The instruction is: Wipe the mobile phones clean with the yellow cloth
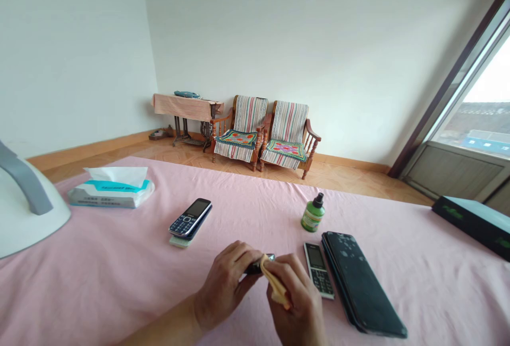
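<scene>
Between my hands is a small dark, shiny object (254, 267), which looks like a mobile phone, mostly covered by fingers. My left hand (229, 282) is closed round its left side. A folded yellow cloth (278, 288) is gripped in my right hand (297, 298), and its upper edge touches the object's right end. Just right of that hand a keypad phone (320, 271) lies face up. Beside it is a long black wallet-like case (360, 282) with a worn surface. A green spray bottle (313, 213) with a black top stands beyond them.
A pink cloth (247, 208) covers the surface. Another keypad phone (191, 217) rests on a stack at left. Further left are a tissue pack (111, 189) and a white appliance with a grey handle (32, 202). A black box (472, 224) is at right; two chairs (249, 128) stand beyond.
</scene>
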A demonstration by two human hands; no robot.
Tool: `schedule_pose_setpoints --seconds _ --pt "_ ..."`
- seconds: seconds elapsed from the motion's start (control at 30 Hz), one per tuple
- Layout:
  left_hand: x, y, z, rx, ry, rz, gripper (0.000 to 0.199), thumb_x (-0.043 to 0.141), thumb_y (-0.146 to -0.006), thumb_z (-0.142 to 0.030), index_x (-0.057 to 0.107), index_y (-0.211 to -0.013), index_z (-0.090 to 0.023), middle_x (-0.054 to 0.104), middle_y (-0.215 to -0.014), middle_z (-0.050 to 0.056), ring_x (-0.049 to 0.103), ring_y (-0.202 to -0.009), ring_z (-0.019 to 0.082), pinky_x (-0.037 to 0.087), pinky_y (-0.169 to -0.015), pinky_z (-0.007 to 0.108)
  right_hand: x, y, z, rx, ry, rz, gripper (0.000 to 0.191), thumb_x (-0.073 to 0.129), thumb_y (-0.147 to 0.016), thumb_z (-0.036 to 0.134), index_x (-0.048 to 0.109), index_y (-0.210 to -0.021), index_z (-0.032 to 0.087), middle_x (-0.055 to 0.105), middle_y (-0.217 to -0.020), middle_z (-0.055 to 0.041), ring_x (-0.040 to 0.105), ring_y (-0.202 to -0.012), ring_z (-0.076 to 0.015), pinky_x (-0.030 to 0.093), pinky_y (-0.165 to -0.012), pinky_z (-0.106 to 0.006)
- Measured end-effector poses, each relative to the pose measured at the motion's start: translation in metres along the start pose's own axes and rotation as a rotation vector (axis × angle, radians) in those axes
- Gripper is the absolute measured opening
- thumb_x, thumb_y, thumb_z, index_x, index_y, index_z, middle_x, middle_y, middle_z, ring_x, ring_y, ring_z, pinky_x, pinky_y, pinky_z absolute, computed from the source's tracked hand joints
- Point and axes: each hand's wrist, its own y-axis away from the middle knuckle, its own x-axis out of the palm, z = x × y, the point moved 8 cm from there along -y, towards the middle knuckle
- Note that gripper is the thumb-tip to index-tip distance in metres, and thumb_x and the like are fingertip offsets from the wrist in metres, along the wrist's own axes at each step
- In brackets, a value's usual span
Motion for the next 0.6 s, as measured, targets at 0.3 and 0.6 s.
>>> schedule_pose_setpoints --seconds 0.3,0.6 --pt "-0.003 0.0 0.001 0.002 0.034 -0.041 0.022 0.048 -0.096 -0.037 0.059 -0.105 -0.019 0.061 -0.09 0.006 0.056 -0.084 0.021 0.046 -0.076 0.031 0.007 0.004 0.007 -0.024 -0.038 -0.002 0.035 0.043 -0.077 0.001 0.058 -0.102 0.021 0.059 -0.086 -0.0045 0.059 -0.074 -0.0143 0.049 -0.064 -0.022" --pt "-0.004 -0.001 0.011 -0.139 0.173 -0.106 0.017 0.056 -0.093 -0.033 0.062 -0.101 -0.02 0.063 -0.087 0.004 0.061 -0.082 0.019 0.049 -0.074 0.026 -0.005 -0.002 -0.034 0.335 -0.003 -0.052 0.015 0.049 -0.079 0.011 0.061 -0.074 0.018 0.058 -0.068 -0.001 0.056 -0.061 -0.0141 0.043 -0.055 -0.021"
